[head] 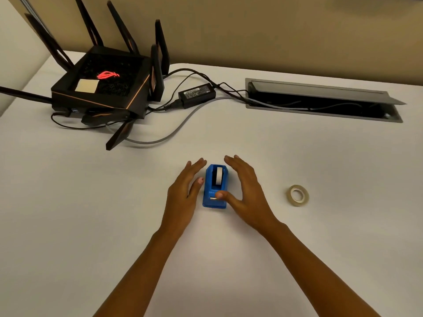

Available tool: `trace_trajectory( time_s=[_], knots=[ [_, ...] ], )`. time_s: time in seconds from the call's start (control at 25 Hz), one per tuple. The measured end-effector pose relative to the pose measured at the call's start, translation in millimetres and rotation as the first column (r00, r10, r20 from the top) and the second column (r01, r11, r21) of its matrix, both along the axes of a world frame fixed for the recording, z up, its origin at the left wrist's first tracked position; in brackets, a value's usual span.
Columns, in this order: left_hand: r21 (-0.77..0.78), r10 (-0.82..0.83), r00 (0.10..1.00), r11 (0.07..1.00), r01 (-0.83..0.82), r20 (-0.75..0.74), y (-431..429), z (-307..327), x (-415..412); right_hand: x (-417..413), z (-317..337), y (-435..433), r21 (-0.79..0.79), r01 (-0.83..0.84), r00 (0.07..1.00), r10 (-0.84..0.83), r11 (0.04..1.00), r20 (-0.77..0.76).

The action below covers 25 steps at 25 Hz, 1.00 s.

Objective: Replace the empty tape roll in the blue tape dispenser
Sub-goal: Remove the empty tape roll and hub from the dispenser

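Item: dispenser (pixel 215 187), blue moulded plastic, wedge-bodied, with a metal cutter at its near end. It sits centre-table, between our hands. A white roll (pixel 219 176) stands upright in its slot; we cannot tell how much tape it carries.

Item: left hand (pixel 184 192), at the dispenser's 9 o'clock. Fingers flat and spread, gripping nothing, thumb just beside the blue wall.

Item: right hand (pixel 246 191), at 3 o'clock. Fingers likewise open and holding nothing; the thumb tip rests at the cutter end.

Item: spare roll (pixel 298 195), a tan ring with a pale core, lying flat, well apart at 3 o'clock.

Item: table (pixel 297 236), smooth matte white.

Item: router (pixel 100 88), black and angular, with its cables, at 11 o'clock.

Risks, as we judge them: the thumb lies near the toothed cutter and could be nicked. The light body could slide on the slick top if we pull the roll one-handed. A loose tape end could stick to fingers.
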<state>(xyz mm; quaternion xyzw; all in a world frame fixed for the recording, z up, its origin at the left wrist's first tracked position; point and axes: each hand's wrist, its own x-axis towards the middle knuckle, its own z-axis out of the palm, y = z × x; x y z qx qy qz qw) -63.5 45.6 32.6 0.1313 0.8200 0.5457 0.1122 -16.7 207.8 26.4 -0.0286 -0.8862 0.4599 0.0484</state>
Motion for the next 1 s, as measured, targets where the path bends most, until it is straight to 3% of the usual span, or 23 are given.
trace_trajectory(
  time_s=[0.12,0.4,0.72,1.0],
  knots=[
    [0.033,-0.067,0.997,0.997,0.065,0.048,11.5,0.2,-9.9,-5.7,9.7,2.6,0.076,0.035,0.998,-0.03,0.996,-0.063],
    [0.04,-0.035,0.992,0.999,0.03,0.124,13.0,-7.2,-13.5,-22.8,21.0,3.5,0.366,-0.095,0.992,0.119,0.926,-0.043],
    [0.079,0.029,0.98,0.996,-0.045,0.195,13.4,-10.3,-13.7,-28.5,26.9,0.4,0.379,-0.083,0.993,0.108,0.922,-0.046],
    [0.076,0.0,0.988,0.997,-0.012,0.152,12.7,-10.0,-14.8,-30.9,30.5,2.1,0.363,-0.074,0.995,0.094,0.929,-0.038]
  ],
)
